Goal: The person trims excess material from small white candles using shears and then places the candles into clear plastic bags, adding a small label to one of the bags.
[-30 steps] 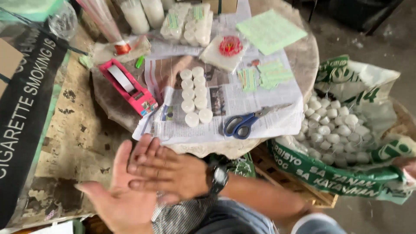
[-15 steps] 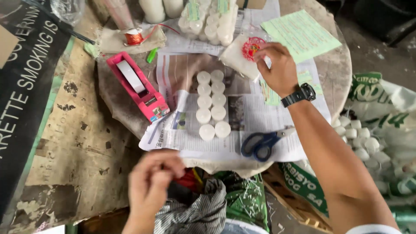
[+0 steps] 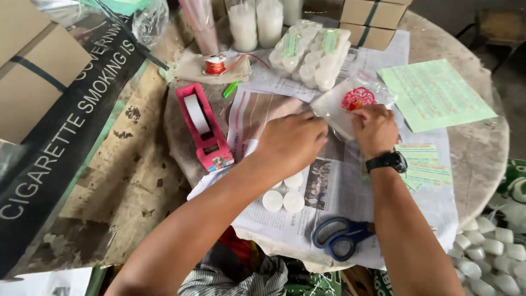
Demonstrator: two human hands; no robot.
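Pink tape dispenser, blue scissors, white candles (green paper).

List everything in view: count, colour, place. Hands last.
plastic bags: a stack, clear with a red print, table centre, under both hands
loose candles: four showing, white, on the newspaper below the left forearm
candle pack: one, clear wrap, table top
tall candles: at least two, white, top edge
tape dispenser: one, pink, left of the newspaper
scissors: one, blue handles, near table edge
ribbon spool: one, red, upper left
paper sheet: one, green, right
cardboard boxes: several, brown, top and left
sack of candles: one, white candles, lower right
left hand: on the bags
right hand: on the bags, wearing a black watch
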